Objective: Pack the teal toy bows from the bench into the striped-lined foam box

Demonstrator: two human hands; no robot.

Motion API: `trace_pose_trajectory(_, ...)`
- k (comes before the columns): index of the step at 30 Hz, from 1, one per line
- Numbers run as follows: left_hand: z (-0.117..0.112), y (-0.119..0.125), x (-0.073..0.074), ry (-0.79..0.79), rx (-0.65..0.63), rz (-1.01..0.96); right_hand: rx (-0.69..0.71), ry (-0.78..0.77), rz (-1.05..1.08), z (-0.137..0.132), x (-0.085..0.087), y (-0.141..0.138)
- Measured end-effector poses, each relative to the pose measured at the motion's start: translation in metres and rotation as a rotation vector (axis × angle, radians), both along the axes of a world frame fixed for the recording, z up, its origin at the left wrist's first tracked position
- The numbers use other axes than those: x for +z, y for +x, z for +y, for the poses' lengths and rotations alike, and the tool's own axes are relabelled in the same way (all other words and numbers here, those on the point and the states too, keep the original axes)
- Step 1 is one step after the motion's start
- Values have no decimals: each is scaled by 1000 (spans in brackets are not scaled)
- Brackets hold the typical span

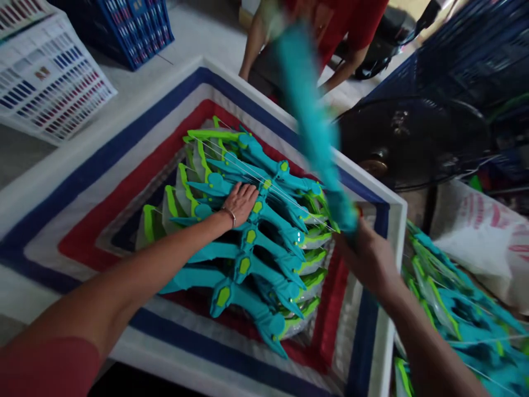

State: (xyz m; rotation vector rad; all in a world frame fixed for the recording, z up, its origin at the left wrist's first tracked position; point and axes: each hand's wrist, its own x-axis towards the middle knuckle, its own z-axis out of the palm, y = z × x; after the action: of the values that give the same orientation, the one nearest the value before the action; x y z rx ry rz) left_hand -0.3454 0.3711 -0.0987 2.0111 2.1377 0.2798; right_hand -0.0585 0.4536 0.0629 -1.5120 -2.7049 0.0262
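In a striped, cloth-lined bin lies a stack of teal toy bows [248, 237] with lime-green tips and white strings. My left hand [240, 203], with a bracelet at the wrist, rests palm down on the stack near the bows' middle grips, fingers extended. At the bin's right side my right hand [370, 256] is closed around the lower end of a long teal plastic piece [312, 116], raised above the stack. Motion smears this piece, so its exact shape is unclear. Part of the right hand's grip is blurred too.
The bin's white rim [397, 248] surrounds the bows. More teal bows [463, 309] lie outside it at right, beside a white sack [479, 220] and a black fan [413, 138]. A person in red [351, 27] is opposite. A white crate [53, 77] and blue crate [132, 27] stand at left.
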Motion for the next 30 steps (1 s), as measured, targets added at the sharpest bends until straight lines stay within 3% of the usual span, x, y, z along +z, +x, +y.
trace_pose_trajectory(3, 0, 0, 0, 17, 6, -18, 184, -46, -230, 18, -46, -81)
trace_pose_trajectory(5, -1, 0, 0, 27, 7, -10, 181, -43, -339, 34, -80, -124)
trace_pose_trajectory(8, -1, 1, -1, 48, 9, 6, 137, -63, -395, 51, -118, -155)
trace_pose_trajectory(10, -1, 1, -2, 60, 19, 5, 115, -63, -407, 56, -131, -158)
trace_pose_trajectory(18, -2, 2, -3, 72, 12, -20, 69, -58, -429, 53, -137, -143)
trace_pose_trajectory(23, -8, -10, 11, 143, 13, -173, 82, -101, -411, 53, -135, -145)
trace_pose_trajectory(27, 20, -21, 25, 212, 16, -221, 98, -121, -386, 53, -132, -146)
trace_pose_trajectory(30, 50, -18, 21, 167, 29, -211, 106, -139, -369, 52, -133, -143)
